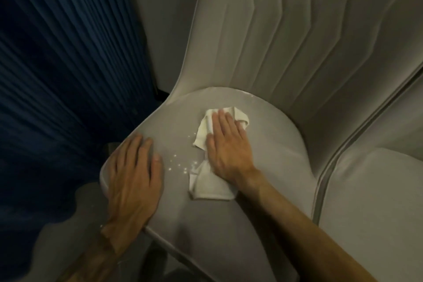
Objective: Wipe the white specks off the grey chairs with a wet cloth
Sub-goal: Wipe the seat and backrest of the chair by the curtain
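A cloth (206, 186) is laid on the chair seat (183, 110), pressed flat under the right hand (229, 146). A scatter of specks (180, 166) is noted between it and the left hand (132, 181), which is rested on the seat's left edge. A second chair (377, 201) is set beside on the right; a curtain (57, 64) is hung on the left.

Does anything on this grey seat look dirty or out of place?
Yes: white specks, stark against the grey, dot the chair seat between the left hand and the white cloth under the right hand. More line the seat's back edge.
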